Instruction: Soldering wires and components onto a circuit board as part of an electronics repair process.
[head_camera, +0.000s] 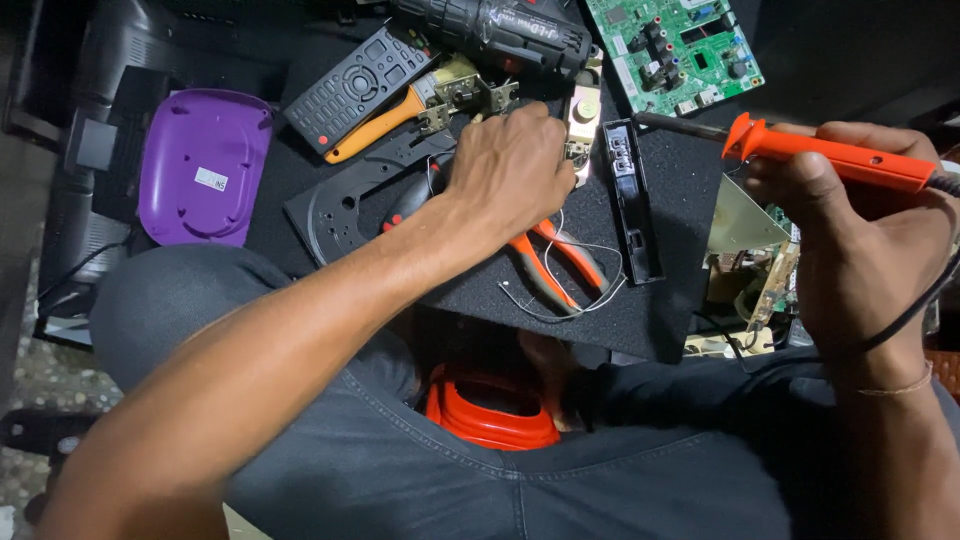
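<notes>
Two hands at work over black foam surface (660, 300) — left hand (515, 165) knuckles-up at frame centre, fingers curled onto small metal part (583, 120), grip hidden. Right hand (860, 215) at right edge, fingers wrapped round orange soldering iron (835, 155), tip aimed left, not yet touching — joint seemingly unsoldered. Orange pliers (560, 265) idle below.

A speckled stone floor (40, 375) is seen at the lower left edge, dimly lit. Dark equipment (110, 150) is stacked along the left side, a black cable (75, 270) trailing from it. The upper right corner is lost in shadow.
</notes>
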